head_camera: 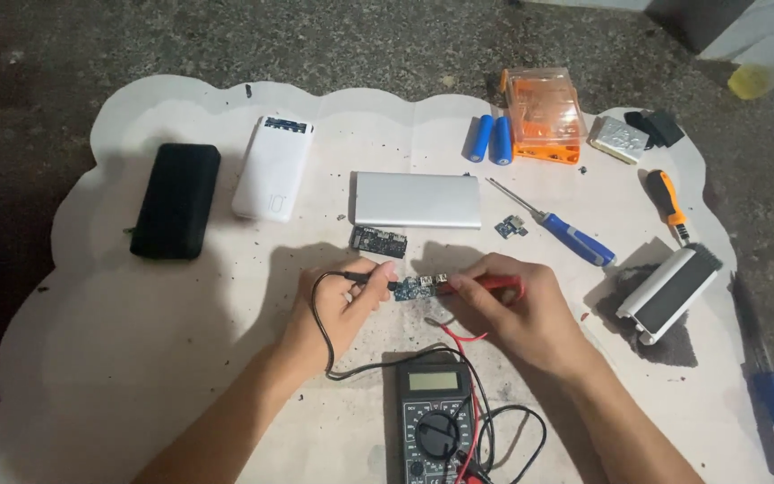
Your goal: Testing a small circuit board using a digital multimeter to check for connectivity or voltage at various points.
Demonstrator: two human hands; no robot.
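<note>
My left hand [340,309] grips a black test probe [362,278] whose tip touches the left end of a small blue circuit board [418,288] lying on the white mat [136,358]. From the other side, my right hand [517,314] presses a red test probe [493,284] against the board's right end. Black and red leads run down to a dark multimeter [434,419] with a grey screen, which sits between my forearms at the near edge.
Behind the board lie a silver power bank [417,199], a white one [272,168], a black one [176,200] and a dark circuit board [377,241]. To the right are a blue screwdriver [566,233], two blue cells [491,139], an orange box [544,115] and an orange-handled tool [668,203].
</note>
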